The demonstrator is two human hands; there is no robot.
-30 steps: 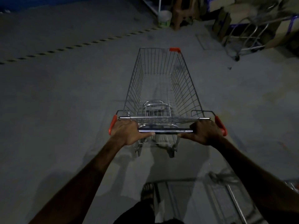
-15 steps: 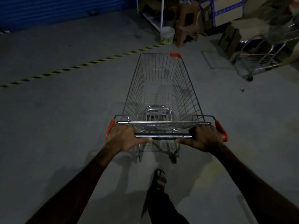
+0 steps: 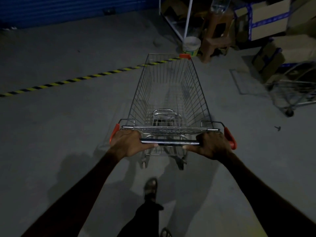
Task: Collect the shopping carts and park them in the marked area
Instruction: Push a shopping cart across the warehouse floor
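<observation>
A wire shopping cart [image 3: 196, 86] with orange corner caps stands straight ahead of me on the grey floor, its basket empty. My left hand [image 3: 128, 142] grips the left end of the cart's handle bar [image 3: 171, 141], and my right hand [image 3: 213, 144] grips the right end. A yellow-and-black striped line [image 3: 71, 80] runs across the floor from the left edge up to the cart's front. A second shopping cart [image 3: 294, 96] stands at the right edge, partly cut off.
A white bucket [image 3: 191, 46] and a brown plastic stool [image 3: 216, 33] stand just beyond the cart's front. Cardboard boxes [image 3: 270, 19] and a shelf frame [image 3: 179, 23] fill the back right. A blue roller shutter [image 3: 68, 9] closes the back left. My sandalled foot [image 3: 150, 187] is behind the cart.
The cart has rolled forward with both hands on its handle; the striped line, bucket and stool are nearer and lower in view. The cart seen at the bottom right a second ago is gone.
</observation>
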